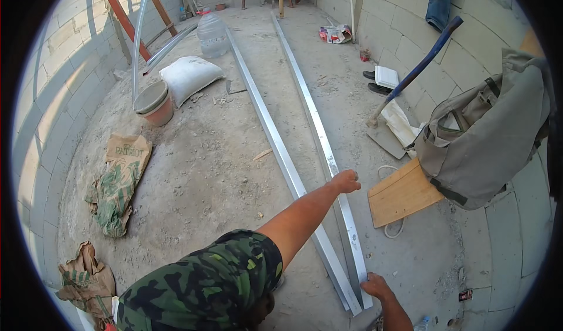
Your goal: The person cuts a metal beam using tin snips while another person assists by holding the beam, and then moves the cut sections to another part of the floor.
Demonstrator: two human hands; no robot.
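Two hands steady one metal rail point(328, 155) on the concrete floor point(205, 172): left hand point(346, 181) closed around its middle, right hand point(375, 285) gripping its near end.

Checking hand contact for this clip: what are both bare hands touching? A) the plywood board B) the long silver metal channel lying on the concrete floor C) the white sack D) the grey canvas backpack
B: the left hand and right hand both rest on the long silver metal channel.
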